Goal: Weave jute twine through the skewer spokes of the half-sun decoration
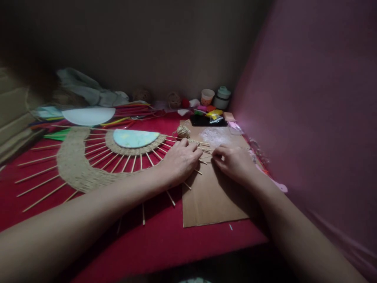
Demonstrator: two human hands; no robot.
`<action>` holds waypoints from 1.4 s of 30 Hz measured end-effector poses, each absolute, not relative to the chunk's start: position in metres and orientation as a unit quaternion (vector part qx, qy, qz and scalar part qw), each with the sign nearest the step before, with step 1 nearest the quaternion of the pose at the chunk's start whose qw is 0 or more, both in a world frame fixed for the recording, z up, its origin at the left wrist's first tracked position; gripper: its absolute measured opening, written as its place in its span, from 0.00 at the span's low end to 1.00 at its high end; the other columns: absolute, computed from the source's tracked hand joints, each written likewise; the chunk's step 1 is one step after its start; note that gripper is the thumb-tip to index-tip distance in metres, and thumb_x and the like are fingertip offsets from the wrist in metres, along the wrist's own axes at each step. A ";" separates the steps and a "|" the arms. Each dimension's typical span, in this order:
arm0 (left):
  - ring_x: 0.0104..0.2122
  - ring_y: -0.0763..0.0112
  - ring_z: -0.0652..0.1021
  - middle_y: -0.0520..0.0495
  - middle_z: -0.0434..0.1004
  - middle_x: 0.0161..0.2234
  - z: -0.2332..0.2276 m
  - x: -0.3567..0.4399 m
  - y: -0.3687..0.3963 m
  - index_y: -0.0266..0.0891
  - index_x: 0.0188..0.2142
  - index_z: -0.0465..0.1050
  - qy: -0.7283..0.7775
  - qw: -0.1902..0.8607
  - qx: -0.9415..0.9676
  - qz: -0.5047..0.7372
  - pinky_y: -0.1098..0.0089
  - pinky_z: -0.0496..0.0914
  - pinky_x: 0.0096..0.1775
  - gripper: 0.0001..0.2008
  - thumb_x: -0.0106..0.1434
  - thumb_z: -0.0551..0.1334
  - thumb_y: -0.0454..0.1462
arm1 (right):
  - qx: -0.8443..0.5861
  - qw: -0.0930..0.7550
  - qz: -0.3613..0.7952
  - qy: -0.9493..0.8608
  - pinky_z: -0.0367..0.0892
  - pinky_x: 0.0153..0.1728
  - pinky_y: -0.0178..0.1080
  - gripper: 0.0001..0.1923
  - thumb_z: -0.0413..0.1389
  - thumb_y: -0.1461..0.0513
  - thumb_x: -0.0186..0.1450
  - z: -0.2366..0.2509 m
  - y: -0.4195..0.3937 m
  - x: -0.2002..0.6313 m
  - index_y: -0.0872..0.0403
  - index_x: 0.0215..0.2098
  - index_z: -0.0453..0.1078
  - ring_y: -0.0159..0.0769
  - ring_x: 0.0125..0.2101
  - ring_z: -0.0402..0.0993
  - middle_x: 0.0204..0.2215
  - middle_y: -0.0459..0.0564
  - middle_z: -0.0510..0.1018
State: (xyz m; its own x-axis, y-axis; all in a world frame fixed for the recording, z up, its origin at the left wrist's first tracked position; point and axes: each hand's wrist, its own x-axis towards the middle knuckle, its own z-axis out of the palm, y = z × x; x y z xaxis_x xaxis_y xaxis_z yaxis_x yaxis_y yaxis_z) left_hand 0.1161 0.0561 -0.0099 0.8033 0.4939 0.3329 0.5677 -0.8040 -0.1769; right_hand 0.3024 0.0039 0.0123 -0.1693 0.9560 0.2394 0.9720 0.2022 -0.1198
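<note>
A half-round fan of thin wooden sticks [134,164] lies flat, with twine woven through it in a wide outer band [75,157] and a narrow inner band [129,150]. At its middle sits a pale blue half disc [135,138]. My left hand [183,159] is closed over the right end of the fan, gripping the woven part and sticks; its fingertips are partly hidden. To the right, my right hand [234,159] pinches a thin strand of twine [207,157] beside the stick ends. Just behind my left hand rests a ball of twine [183,131].
Cardboard [215,200] lies under my hands on the red cloth [147,247]. Behind it are a black phone-like slab [208,120], colourful packets [214,114], a cup [207,96] and a lidded jar [222,97]. A white half disc [89,115] lies back left. A pink wall [309,98] bounds the right.
</note>
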 end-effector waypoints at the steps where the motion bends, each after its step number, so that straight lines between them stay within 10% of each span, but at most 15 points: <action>1: 0.37 0.58 0.68 0.43 0.73 0.37 -0.009 0.116 0.055 0.37 0.37 0.70 -0.288 0.132 -0.939 -0.130 0.62 0.61 0.36 0.08 0.67 0.53 0.35 | -0.630 0.133 -0.009 -0.765 0.59 0.31 0.37 0.09 0.52 0.64 0.63 0.013 0.005 0.303 0.54 0.34 0.76 0.36 0.31 0.72 0.34 0.52 0.79; 8: 0.40 0.59 0.69 0.42 0.74 0.40 -0.004 0.115 0.062 0.35 0.38 0.70 -0.290 0.108 -0.946 -0.100 0.61 0.62 0.40 0.09 0.67 0.52 0.34 | -0.621 0.164 0.161 -0.750 0.62 0.33 0.36 0.11 0.53 0.62 0.63 0.020 0.006 0.301 0.53 0.40 0.76 0.35 0.31 0.72 0.31 0.50 0.79; 29: 0.42 0.53 0.70 0.38 0.67 0.46 0.002 0.115 0.058 0.39 0.42 0.69 -0.456 0.070 -0.885 -0.063 0.54 0.65 0.42 0.11 0.65 0.53 0.39 | -0.660 0.070 0.000 -0.748 0.54 0.29 0.37 0.15 0.46 0.60 0.66 0.004 0.012 0.286 0.52 0.38 0.75 0.38 0.34 0.71 0.38 0.54 0.78; 42: 0.35 0.65 0.70 0.44 0.65 0.36 0.014 0.104 0.073 0.38 0.34 0.70 -0.388 -0.026 -0.913 -0.120 0.64 0.68 0.38 0.05 0.59 0.57 0.33 | -0.636 0.151 0.033 -0.756 0.54 0.29 0.38 0.14 0.47 0.62 0.66 0.000 0.009 0.290 0.51 0.39 0.76 0.35 0.32 0.68 0.38 0.53 0.75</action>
State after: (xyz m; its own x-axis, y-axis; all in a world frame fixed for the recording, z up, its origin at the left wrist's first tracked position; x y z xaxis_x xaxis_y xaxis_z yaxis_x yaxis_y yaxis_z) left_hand 0.1039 0.0726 0.0135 0.6700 0.7150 0.1997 0.7027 -0.6976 0.1400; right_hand 0.2903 0.0089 0.0000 -0.1464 0.9714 0.1868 0.9515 0.1899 -0.2421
